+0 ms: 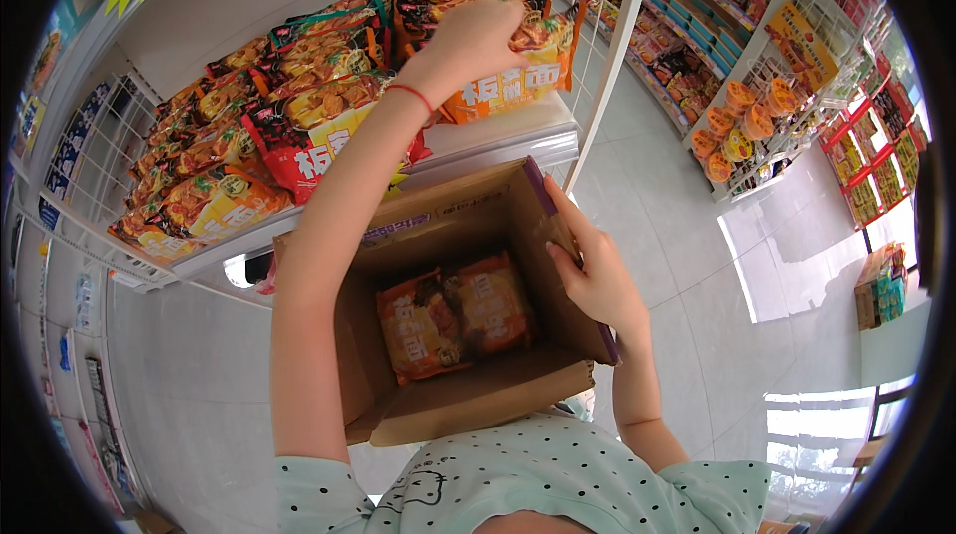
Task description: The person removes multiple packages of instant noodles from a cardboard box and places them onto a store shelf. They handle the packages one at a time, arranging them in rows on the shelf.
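My left hand, a red cord on its wrist, reaches over the shelf onto the front orange noodle packet of the right-hand row. Its thumb side lies against that packet's face; the other fingertips are partly hidden. With my right hand I grip the right wall of an open cardboard box held against my body. Two orange noodle packets lie side by side at the bottom of the box. Left of my hand, a red-fronted noodle packet leads another row, partly covered by my forearm.
The white shelf has a clear plastic front strip and a wire grid side panel. More packets fill its left part. Across the tiled floor stand stocked shelves and a rack of orange-lidded tubs.
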`<state>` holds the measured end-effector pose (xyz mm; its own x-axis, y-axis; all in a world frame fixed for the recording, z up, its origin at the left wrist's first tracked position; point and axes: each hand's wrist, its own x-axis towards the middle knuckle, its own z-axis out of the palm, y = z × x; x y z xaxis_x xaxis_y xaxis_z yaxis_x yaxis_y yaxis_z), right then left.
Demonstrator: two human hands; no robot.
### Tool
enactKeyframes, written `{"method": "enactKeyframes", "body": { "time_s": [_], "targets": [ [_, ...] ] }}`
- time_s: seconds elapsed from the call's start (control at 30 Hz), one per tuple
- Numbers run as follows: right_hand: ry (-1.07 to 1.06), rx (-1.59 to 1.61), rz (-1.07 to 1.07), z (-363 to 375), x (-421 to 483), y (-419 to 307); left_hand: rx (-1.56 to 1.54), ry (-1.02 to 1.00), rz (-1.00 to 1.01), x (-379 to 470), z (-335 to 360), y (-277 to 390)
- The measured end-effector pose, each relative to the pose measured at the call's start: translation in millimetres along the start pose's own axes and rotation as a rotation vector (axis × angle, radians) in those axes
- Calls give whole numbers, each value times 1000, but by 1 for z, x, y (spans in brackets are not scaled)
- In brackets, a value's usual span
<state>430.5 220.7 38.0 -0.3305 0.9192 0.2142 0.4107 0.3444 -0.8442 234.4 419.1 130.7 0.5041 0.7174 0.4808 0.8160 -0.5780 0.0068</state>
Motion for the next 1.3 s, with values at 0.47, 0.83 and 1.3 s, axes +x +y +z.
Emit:
{"method": "enactKeyframes", "body": {
  "time_s": [0.47, 0.83, 1.3],
  "targets": [
    [25, -1, -21, 1, 3, 6, -540, -536, -506, -145, -153, 25],
    [-35, 122, 50, 3, 2, 4, -854, -698, -586, -228, 6, 44],
    [0, 206, 6, 3, 1, 12, -1211, -1198, -827, -233, 103, 91]
  ]
}}
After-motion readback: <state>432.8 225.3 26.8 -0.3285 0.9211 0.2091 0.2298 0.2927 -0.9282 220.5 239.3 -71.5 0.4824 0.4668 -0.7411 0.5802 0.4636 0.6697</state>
